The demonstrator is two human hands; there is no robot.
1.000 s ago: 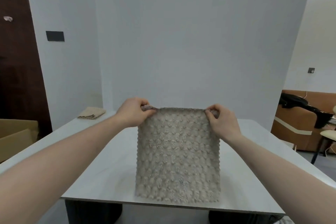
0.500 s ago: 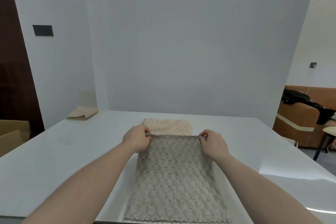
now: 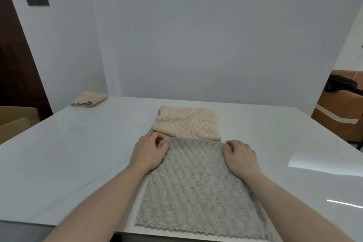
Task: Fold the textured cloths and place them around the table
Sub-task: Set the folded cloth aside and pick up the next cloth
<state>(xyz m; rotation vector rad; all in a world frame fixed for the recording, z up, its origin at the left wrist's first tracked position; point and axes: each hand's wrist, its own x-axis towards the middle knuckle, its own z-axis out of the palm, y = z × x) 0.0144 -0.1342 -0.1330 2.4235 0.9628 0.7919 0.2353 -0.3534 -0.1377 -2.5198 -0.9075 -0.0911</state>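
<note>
Two bare hands pressed on the far corners of a grey, bobbly-textured rectangular cloth (image 3: 198,190) spread flat on the glossy white table (image 3: 78,155): the left hand (image 3: 150,152) with fingers curled onto its corner, the right hand (image 3: 240,155) palm-down, fingers together; whether either pinched the fabric could not be told. Its scalloped near edge lay at the table's near rim. Just beyond the fingertips a beige bobbly cloth (image 3: 187,123) touched the grey one's far edge. Far left of the grip, a folded beige cloth (image 3: 88,100) sat at the back corner, bare tabletop between. Right of the grip the surface lay open
</note>
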